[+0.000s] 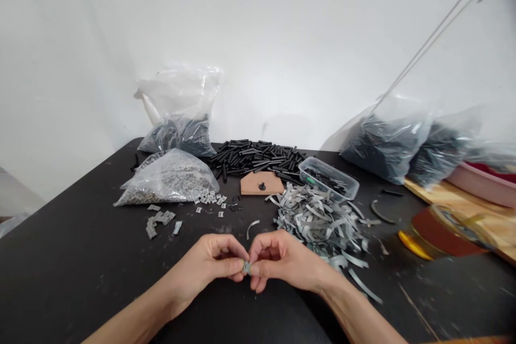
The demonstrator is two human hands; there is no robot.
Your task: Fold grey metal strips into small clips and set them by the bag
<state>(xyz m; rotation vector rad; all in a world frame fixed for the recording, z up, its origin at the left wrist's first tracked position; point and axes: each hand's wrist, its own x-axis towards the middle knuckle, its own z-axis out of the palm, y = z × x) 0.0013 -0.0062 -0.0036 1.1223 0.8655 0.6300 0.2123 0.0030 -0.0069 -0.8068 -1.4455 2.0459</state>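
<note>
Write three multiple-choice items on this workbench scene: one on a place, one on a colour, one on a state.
1. Where does the pile of grey strips lie?
A. right of the hands
B. inside a bag
C. on the wooden board

2. What colour is the heap of short tubes?
A. red
B. black
C. white

3. How is the small grey piece held?
A. lying loose on the table
B. in one palm
C. pinched between both hands

Answers: 1 A, the strips spread beside the right hand. 2 B, the tubes are dark. 3 C, the left hand and right thumb meet on it.
</note>
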